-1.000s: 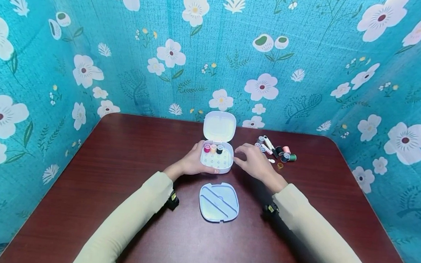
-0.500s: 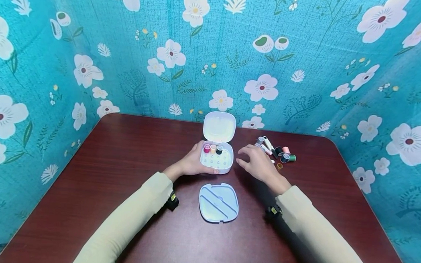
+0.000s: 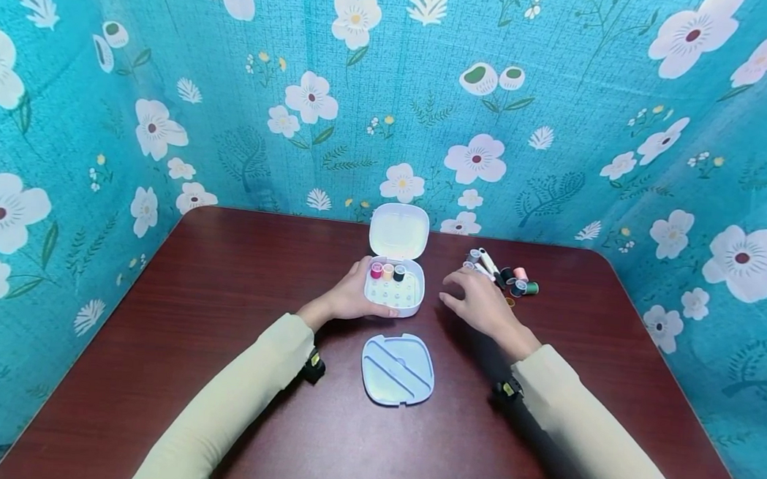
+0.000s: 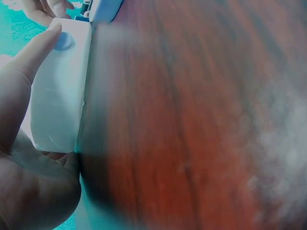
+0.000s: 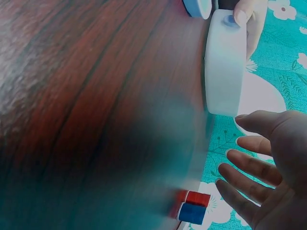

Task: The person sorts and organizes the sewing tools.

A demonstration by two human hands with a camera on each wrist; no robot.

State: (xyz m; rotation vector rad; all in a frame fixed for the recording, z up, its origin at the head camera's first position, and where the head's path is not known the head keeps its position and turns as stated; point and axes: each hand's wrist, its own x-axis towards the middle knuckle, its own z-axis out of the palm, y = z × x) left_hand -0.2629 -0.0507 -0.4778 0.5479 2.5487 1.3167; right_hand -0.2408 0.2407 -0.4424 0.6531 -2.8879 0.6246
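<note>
A white plastic sewing box [image 3: 413,310] stands on the table with its lid [image 3: 399,229] raised at the back. Along its far row sit a red thread spool [image 3: 376,270], a peach thread spool [image 3: 388,272] and a black thread spool [image 3: 399,273]; several pegs in front of them are bare. My left hand [image 3: 351,294] grips the box's left side, and its thumb [image 4: 41,50] lies against the front wall. To the right of the box, my right hand [image 3: 479,298] hovers with nothing in it, its fingers [image 5: 254,165] spread and loosely bent.
Behind my right hand lie a green thread spool [image 3: 531,287], a pink thread spool [image 3: 520,274], several dark and grey spools, a white slim tool [image 3: 487,260] and a yellow ring [image 3: 509,302]. A pale blue slotted tray [image 3: 398,369] lies in front of the box.
My right hand has moved right, away from the box and nearer the loose spools. The left hand and the box have stayed in place.
</note>
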